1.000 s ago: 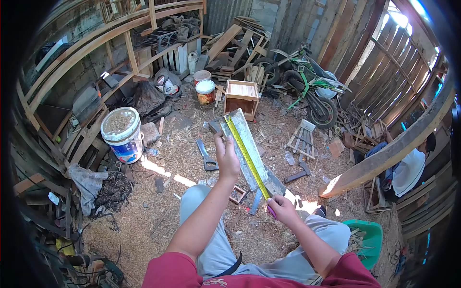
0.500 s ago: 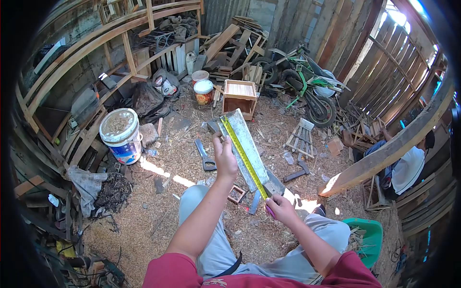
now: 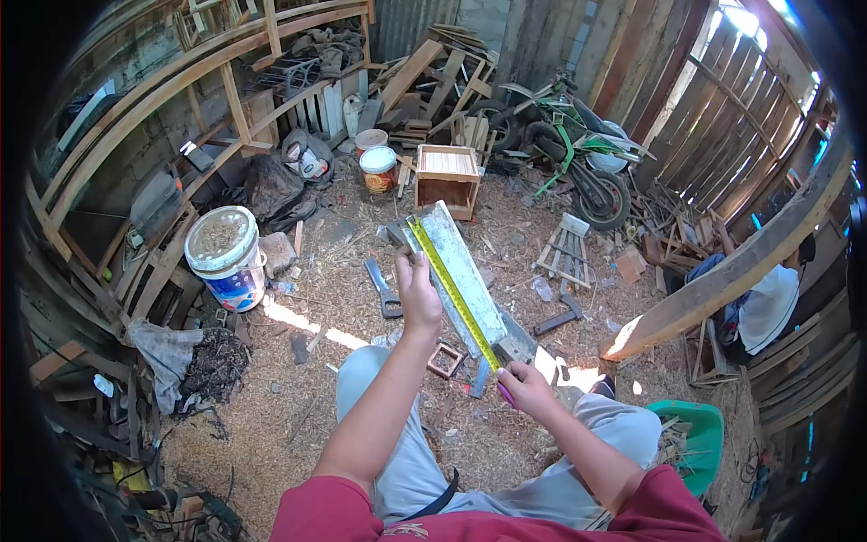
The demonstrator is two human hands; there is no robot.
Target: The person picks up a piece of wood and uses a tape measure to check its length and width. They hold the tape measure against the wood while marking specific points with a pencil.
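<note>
A yellow tape measure is drawn out along a pale, stained plank between my knees. My right hand is closed around its case at the near end, where a bit of pink shows. My left hand is raised beside the far part of the blade, its thumb and forefinger slightly apart and its other fingers mostly hidden. I see nothing held in it. Beyond its fingertips, a dark block end touches the plank's far end. A handsaw lies left of the plank, and a small wooden frame lies below it.
A hammer-like tool and a slatted wooden piece lie to the right. Around stand a large bucket, a wooden box, a green motorbike, a slanting post and a green tub. A person sits behind the post.
My left hand has shifted very slightly left and down along with the view. The tape stays stretched along the plank, and my right hand keeps its grip.
</note>
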